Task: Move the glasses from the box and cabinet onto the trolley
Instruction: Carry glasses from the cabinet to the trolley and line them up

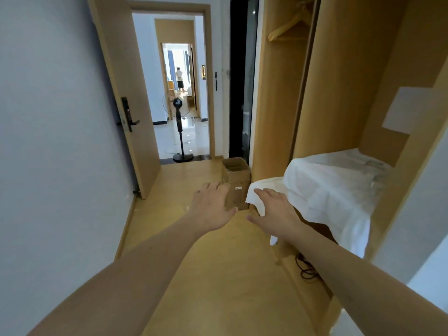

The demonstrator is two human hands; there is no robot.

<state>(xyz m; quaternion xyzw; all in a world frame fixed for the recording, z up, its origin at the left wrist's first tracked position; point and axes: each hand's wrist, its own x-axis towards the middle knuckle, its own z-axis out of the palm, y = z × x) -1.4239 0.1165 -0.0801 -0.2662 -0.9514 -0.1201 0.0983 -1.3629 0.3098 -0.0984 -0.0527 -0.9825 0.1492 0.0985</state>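
Head view: left hand (213,206) and right hand (274,209) reach forward, fingers straight and empty; the open cardboard box (236,175) stands beyond the fingertips.

A plain brown cardboard box (236,180) at centre frame, white cloth (327,187) at right, tan wooden floor (218,275) below my arms.

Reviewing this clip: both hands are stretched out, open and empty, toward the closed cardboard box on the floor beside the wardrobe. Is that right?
Not quite. In the head view the cardboard box is open, its top flaps up. The rest holds: left hand and right hand reach out open and empty, and the box stands on the floor beside the wardrobe.
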